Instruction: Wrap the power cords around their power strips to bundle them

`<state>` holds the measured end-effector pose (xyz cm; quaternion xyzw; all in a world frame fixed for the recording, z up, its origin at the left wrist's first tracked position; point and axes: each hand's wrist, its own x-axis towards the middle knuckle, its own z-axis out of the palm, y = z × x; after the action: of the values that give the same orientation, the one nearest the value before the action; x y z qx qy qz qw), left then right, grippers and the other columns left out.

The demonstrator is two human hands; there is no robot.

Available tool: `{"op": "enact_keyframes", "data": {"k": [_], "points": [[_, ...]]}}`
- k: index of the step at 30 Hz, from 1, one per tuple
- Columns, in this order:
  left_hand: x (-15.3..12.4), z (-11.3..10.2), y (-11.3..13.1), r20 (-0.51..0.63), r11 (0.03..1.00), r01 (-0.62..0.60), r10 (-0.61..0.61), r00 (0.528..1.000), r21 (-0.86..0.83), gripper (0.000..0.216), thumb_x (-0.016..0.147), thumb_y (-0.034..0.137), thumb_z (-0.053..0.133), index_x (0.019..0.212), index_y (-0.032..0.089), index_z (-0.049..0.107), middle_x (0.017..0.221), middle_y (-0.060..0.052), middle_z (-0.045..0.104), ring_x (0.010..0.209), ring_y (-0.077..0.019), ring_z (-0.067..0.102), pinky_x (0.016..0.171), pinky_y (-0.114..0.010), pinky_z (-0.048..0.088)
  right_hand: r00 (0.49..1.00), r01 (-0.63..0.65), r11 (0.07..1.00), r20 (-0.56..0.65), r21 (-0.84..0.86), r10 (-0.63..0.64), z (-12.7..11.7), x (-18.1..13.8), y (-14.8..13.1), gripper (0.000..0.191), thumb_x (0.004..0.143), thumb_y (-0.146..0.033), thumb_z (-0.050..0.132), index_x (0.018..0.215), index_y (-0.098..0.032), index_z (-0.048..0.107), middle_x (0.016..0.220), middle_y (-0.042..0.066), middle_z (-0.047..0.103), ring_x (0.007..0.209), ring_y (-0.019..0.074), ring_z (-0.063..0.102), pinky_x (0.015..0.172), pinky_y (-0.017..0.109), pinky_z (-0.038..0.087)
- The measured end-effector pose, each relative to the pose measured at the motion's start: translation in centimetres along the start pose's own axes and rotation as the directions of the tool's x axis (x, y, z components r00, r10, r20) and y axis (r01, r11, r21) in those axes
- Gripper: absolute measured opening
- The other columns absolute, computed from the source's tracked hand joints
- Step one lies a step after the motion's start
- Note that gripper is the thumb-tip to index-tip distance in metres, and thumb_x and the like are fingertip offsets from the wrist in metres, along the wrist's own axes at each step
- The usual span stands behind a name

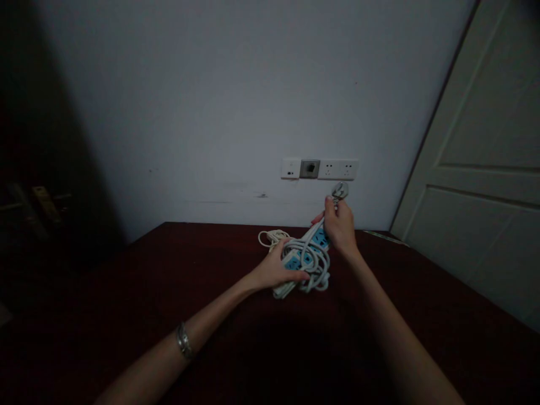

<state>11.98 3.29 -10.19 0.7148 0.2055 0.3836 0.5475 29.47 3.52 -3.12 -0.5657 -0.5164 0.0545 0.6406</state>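
Observation:
A power strip (321,238) with blue socket faces lies on the dark red table, its white cord (323,269) looped over it in a tangle. My left hand (276,269) grips the near left end of the strip and the coils, thumb on the near side. In my right hand (338,226) the cord is pinched just below its plug (340,190), which points up with its prongs showing. The plug is just below the wall sockets (338,169), apart from them. A thinner cream cable (276,235) lies bundled behind my left hand.
The white wall plates include a grey socket plate (310,169) and another plate (290,168) to its left. The dark red table (202,270) meets the wall. A pale panelled door (476,169) stands at right; a dark door with a brass handle plate (45,203) is at left.

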Motion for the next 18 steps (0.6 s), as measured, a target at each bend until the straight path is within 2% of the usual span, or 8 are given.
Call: {"op": "enact_keyframes", "data": {"k": [3,6,8,11,14,18], "points": [[-0.2,0.7,-0.6,-0.052,0.996,0.038,-0.034,0.998,0.084,0.084,0.053,0.031,0.081,0.124,0.016,0.038,0.119,-0.012,0.054,0.108,-0.0240,0.053,0.096,-0.040,0.037,0.999,0.027,1.000,-0.040,-0.011,-0.028,0.5,-0.3,-0.1,0.041,0.086,-0.054,0.033,0.075,-0.018,0.050,0.053,0.003,0.060,0.044,0.0135,0.053,0.046,0.024,0.038],[-0.2,1.2,-0.9,-0.009,0.994,0.099,-0.099,0.995,0.054,0.077,0.056,0.031,0.079,0.120,0.015,0.039,0.110,-0.011,0.058,0.100,-0.0225,0.057,0.092,-0.039,0.041,0.991,0.086,0.994,-0.094,-0.069,-0.093,0.4,-0.4,-0.2,0.047,0.086,-0.055,0.033,0.062,-0.018,0.051,0.055,0.004,0.060,0.052,0.0142,0.054,0.054,0.026,0.040],[-0.2,1.3,-0.6,0.008,0.994,0.108,-0.108,0.994,0.005,0.072,0.056,0.029,0.079,0.117,0.015,0.041,0.108,-0.010,0.059,0.097,-0.0214,0.058,0.090,-0.038,0.042,0.993,0.071,0.993,-0.090,-0.089,-0.079,-0.1,-0.1,-0.1,0.050,0.086,-0.055,0.032,0.057,-0.019,0.050,0.049,0.003,0.056,0.048,0.0143,0.052,0.052,0.026,0.038],[-0.2,1.5,0.6,-0.027,0.995,0.100,-0.100,0.995,-0.022,0.069,0.057,0.024,0.077,0.116,0.014,0.041,0.108,-0.010,0.058,0.096,-0.0204,0.058,0.089,-0.037,0.042,0.989,0.045,0.994,-0.138,-0.103,-0.059,-1.1,1.0,0.8,0.049,0.085,-0.053,0.035,0.049,-0.021,0.043,0.043,0.001,0.048,0.043,0.0140,0.047,0.046,0.026,0.034],[-0.4,2.2,2.0,-0.087,0.993,0.116,-0.113,0.990,0.031,0.063,0.057,0.019,0.073,0.111,0.015,0.042,0.103,-0.008,0.059,0.092,-0.0201,0.058,0.085,-0.036,0.043,0.987,0.000,1.000,-0.164,-0.026,-0.005,-1.2,2.0,2.3,0.048,0.083,-0.053,0.038,0.047,-0.022,0.041,0.040,0.000,0.045,0.042,0.0141,0.046,0.043,0.025,0.035],[-0.8,4.2,2.1,-0.184,0.988,0.142,-0.127,0.975,0.066,0.053,0.058,0.014,0.069,0.104,0.015,0.043,0.097,-0.006,0.060,0.089,-0.0196,0.058,0.085,-0.034,0.043,0.976,-0.142,0.970,-0.136,0.199,0.171,0.0,2.2,4.5,0.046,0.081,-0.055,0.041,0.050,-0.021,0.043,0.039,-0.001,0.046,0.037,0.0133,0.048,0.039,0.024,0.037]]}}
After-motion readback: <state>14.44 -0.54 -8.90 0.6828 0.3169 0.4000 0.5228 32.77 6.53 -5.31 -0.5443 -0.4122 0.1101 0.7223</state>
